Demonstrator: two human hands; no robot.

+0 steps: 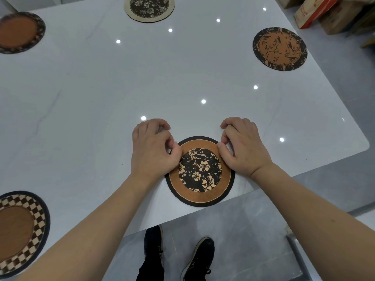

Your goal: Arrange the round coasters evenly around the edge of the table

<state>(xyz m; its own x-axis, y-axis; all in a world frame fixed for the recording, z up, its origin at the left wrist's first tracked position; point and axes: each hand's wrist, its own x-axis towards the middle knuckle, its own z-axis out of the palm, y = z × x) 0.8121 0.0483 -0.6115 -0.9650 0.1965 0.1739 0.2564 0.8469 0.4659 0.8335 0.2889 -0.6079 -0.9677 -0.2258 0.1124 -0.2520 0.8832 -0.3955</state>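
Hibiscus-print coaster being set at the near table edge; four others already placed.

Left hand [154, 151] and right hand [241, 147] pinched the hibiscus coaster [199, 171] by its far rim, flat on the white table [101, 98]. Checkered coaster [18, 230] near left, brown coaster [19, 32] far left, floral coaster [149, 8] far, bird coaster [280, 48] right. Likely final adjustment.

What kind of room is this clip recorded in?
Probably a dining area that doubles as storage, though I can't be sure. A large glossy white table carries round coasters near its edges, the floor is grey tile, and cardboard boxes are stacked beyond the far right corner.
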